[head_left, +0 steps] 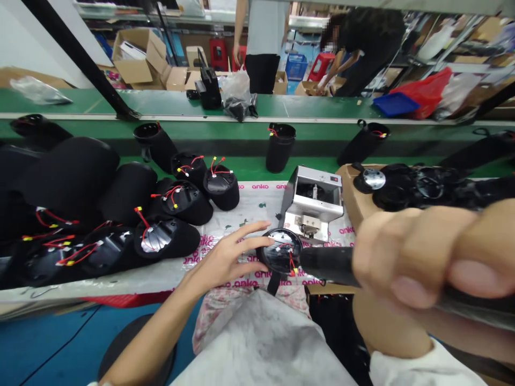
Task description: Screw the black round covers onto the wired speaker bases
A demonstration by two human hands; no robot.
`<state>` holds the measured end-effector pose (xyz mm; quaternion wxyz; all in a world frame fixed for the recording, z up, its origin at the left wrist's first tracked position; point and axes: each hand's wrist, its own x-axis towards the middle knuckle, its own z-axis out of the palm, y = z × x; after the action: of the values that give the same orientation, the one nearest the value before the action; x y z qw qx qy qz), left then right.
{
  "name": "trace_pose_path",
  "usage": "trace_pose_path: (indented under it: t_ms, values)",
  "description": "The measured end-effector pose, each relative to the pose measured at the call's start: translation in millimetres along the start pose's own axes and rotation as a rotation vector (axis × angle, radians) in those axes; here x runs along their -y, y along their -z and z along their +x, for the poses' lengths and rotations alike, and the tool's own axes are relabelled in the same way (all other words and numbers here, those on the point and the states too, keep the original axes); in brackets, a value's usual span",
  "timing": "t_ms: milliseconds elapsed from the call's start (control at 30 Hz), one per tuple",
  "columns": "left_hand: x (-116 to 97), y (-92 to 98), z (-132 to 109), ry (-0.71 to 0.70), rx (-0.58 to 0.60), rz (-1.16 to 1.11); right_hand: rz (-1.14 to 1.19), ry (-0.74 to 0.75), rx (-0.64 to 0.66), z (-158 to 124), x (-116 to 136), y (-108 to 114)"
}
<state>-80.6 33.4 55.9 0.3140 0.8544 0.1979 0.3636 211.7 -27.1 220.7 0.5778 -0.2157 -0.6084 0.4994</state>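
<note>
My left hand [231, 254] steadies a round black housing [284, 236] at the table's front edge, thumb and fingers against its rim. Inside the housing lie shiny black plastic and thin red wires with a yellow plug. Large and blurred at the right, my right hand [426, 257] is wrapped around a black electric screwdriver [330, 264]. Its dark barrel points at the housing's right side, and whether the tip touches is not clear. A silver screw feeder [317, 198] stands just behind the housing.
Several black fabric-covered housings [169, 238] with red wires crowd the left. A cardboard box [360, 206] of black round parts [428, 185] sits at right. Behind runs a green conveyor [245, 145] carrying more housings [280, 150]. Two people [267, 32] are beyond it.
</note>
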Motion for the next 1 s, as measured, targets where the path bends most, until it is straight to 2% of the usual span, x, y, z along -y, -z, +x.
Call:
trace_pose_path:
  t_ms: [67,100,233,500,700,1000]
  values:
    - [0.1,0.9,3.0,-0.013,0.02,0.0,0.014,0.076,0.068,14.0,-15.6,-12.0]
    - [0.2,0.7,3.6,-0.018,0.02,-0.003,0.032,0.069,0.098,18.3,-22.6,-14.8]
    - [0.0,-1.4,3.8,-0.015,-0.009,-0.025,0.072,0.055,0.096,20.7,-39.2,-16.0]
    - [0.3,-1.6,5.1,-0.015,-0.026,-0.057,0.053,0.001,0.233,21.9,-39.8,-6.9]
    - [1.2,-4.4,4.4,-0.002,-0.042,-0.056,0.084,-0.005,0.176,24.0,-41.6,-13.9]
    - [2.4,-8.6,5.2,0.007,-0.053,-0.065,0.064,0.002,0.239,26.8,-43.6,-8.1]
